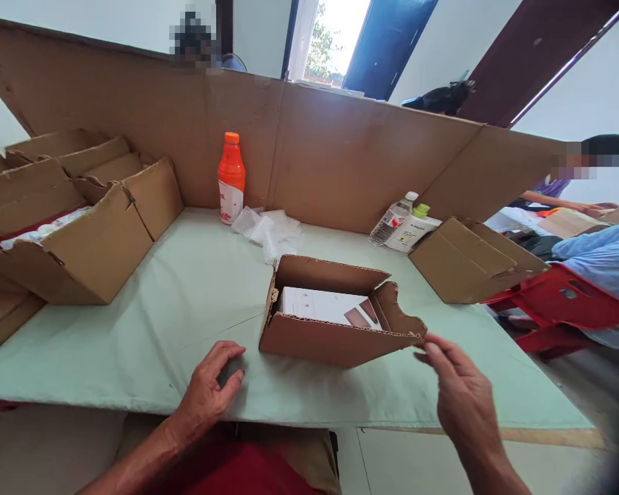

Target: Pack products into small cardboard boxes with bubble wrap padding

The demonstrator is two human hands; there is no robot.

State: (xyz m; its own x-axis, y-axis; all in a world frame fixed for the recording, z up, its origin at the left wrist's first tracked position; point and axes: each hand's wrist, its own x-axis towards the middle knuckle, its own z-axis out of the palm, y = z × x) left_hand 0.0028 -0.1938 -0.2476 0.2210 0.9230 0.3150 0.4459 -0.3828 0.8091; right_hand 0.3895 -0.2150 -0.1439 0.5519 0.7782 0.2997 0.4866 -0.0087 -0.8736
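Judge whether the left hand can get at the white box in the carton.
Probably yes: the left hand is close by, and the carton, open on top, leaves the white box uncovered.

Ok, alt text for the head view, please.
A person's right hand touches one corner of an open cardboard box holding a white carton; the left hand curves open nearby. An orange bottle stands farther back on the green tablecloth.

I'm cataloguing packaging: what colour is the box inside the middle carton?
The box is mostly white, with brown patches at one end, as the head view shows.
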